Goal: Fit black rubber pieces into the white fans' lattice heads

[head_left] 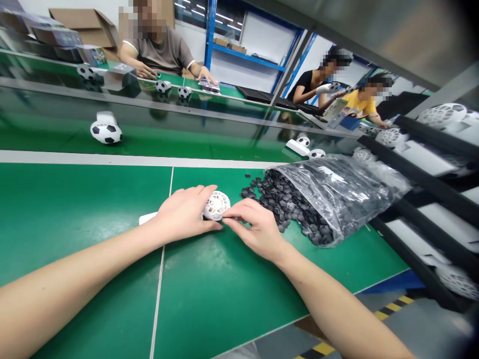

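Ball end (pixel 217 205) rightward on white piece (pixel 148 218), long axis crosswise

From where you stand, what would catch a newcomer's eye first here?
Probably the heap of black pieces spilling from a clear plastic bag, right of centre on the green table. Next, the white lattice ball in the left hand, with the right hand at its edge.
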The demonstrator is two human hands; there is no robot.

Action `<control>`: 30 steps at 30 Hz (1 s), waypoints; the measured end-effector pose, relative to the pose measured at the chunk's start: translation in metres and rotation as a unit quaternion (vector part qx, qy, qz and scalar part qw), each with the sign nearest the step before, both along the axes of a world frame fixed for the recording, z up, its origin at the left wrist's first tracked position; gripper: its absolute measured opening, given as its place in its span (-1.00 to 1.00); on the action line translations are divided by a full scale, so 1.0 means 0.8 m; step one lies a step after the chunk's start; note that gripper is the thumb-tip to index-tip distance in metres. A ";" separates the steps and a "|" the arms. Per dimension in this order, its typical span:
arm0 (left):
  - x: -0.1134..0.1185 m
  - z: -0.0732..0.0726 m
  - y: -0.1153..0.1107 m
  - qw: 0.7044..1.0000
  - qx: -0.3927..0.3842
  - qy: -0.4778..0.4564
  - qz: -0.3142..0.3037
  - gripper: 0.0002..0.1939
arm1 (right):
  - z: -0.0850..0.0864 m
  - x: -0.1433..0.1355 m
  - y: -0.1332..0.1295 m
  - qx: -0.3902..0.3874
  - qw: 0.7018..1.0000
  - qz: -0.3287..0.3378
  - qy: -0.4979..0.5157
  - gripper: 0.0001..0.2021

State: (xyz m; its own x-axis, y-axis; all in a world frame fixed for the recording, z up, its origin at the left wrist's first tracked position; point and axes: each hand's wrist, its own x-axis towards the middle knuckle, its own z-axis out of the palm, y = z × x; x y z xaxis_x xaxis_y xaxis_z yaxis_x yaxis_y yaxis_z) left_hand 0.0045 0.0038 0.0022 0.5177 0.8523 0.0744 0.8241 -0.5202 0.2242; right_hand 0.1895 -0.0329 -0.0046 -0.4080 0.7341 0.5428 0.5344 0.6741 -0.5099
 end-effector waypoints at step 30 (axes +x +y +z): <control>0.002 0.013 -0.001 1.000 -0.010 -0.016 -0.018 -0.48 | -0.025 -0.016 0.012 -0.214 0.968 -0.024 0.127 -0.56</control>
